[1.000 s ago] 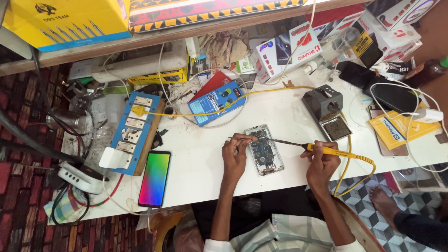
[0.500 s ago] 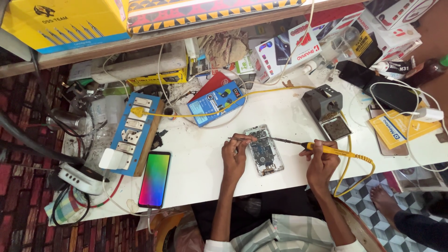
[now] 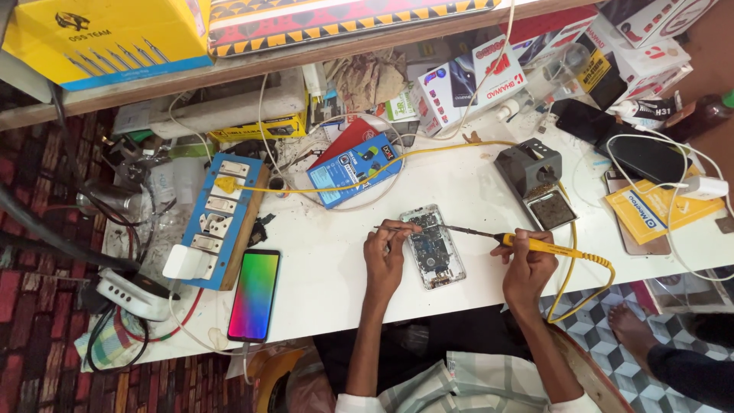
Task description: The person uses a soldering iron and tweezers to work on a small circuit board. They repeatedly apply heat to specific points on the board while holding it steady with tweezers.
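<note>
On the white bench (image 3: 336,268), little differs from half a second ago: both hands stay where they were over the opened phone (image 3: 432,246), and the iron's tip has barely shifted. Left hand (image 3: 386,256) bends at the wrist, fingers pinched shut on thin tweezers (image 3: 391,229) at the phone's upper left edge. Right hand (image 3: 527,264) is wrapped tight around the yellow soldering iron (image 3: 527,245), its tip over the phone's top. A rainbow-screened phone (image 3: 254,294) lies well apart, left.
</note>
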